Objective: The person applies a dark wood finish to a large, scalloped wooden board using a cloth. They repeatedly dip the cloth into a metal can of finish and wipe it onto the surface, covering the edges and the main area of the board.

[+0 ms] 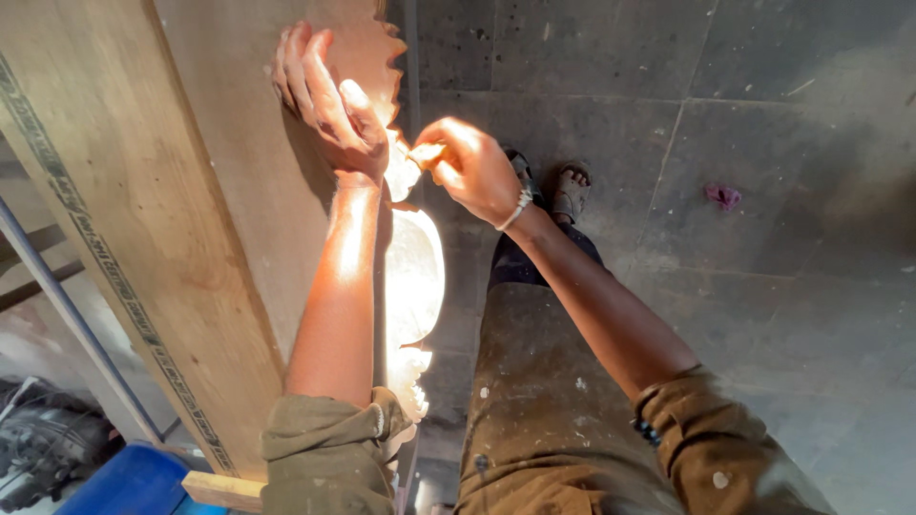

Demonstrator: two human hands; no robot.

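A carved wooden piece (412, 277) with a scalloped, wavy edge lies along the side of a broad wooden board (229, 191), lit brightly by sun. My left hand (324, 100) rests flat on the carved piece near its far end, fingers spread. My right hand (469, 167) pinches a small folded scrap, apparently sandpaper (426, 153), against the carved edge just right of the left hand. A white beaded band sits on my right wrist.
A large plywood plank (105, 219) with a dark patterned strip leans at the left. A grey metal bar (67, 315) and a blue object (134, 482) sit lower left. Dark tiled floor (763, 143) spreads right, with a pink scrap (723, 196) and my sandalled feet (558, 186).
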